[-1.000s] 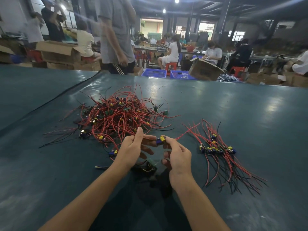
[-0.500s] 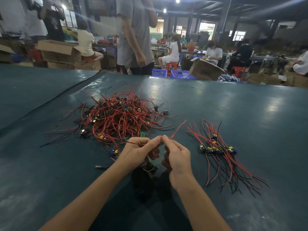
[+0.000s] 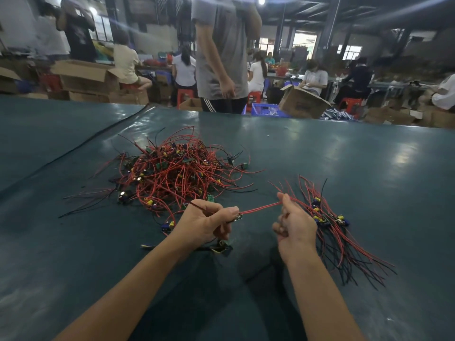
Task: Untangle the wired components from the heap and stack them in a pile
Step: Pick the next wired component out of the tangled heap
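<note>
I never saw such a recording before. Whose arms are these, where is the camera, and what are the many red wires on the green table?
There is no machine here: a person works with bare hands, and the one camera sits on that person's head, looking forward and down. So the two arms from below are the wearer's own. On the dark green table lies a tangled heap of red and black wired components, and to its right a smaller sorted pile. The left hand pinches one wired component at its small body, the right hand pinches its red wires, stretched between them.
</note>
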Action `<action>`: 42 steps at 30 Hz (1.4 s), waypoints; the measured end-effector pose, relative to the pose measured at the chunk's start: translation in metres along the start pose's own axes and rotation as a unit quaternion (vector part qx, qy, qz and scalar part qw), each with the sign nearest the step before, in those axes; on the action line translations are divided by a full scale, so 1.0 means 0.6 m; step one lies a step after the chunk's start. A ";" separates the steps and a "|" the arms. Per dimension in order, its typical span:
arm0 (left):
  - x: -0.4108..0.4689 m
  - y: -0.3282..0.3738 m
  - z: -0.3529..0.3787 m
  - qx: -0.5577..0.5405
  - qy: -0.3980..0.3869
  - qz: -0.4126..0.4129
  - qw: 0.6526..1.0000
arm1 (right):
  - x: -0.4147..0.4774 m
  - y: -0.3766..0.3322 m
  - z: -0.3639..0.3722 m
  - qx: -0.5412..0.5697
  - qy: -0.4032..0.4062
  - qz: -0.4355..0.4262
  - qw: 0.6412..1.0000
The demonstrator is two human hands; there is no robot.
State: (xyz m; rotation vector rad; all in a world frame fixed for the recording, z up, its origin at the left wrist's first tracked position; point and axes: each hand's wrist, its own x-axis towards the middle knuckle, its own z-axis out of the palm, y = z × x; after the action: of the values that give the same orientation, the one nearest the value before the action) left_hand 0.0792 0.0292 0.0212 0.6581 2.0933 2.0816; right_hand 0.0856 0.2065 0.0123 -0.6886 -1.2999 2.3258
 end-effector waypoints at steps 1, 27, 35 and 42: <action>0.000 -0.003 0.000 0.001 -0.003 -0.002 1.000 | 0.004 0.001 -0.004 0.000 0.008 -0.010 1.000; 0.004 0.002 -0.020 -0.024 0.052 -0.012 0.998 | 0.006 -0.021 -0.017 0.014 0.036 -0.028 0.999; 0.008 -0.004 -0.042 -0.125 0.108 -0.058 0.985 | 0.010 -0.026 -0.029 0.025 -0.021 -0.042 0.999; -0.009 -0.010 -0.016 -0.209 -0.125 -0.135 0.961 | -0.041 0.022 0.024 -0.168 -0.172 -0.051 0.969</action>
State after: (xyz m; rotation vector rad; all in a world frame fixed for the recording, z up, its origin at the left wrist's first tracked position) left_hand 0.0792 0.0187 0.0144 0.5066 1.4531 2.0621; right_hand 0.0959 0.1767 0.0126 -0.3073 -1.8642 2.2295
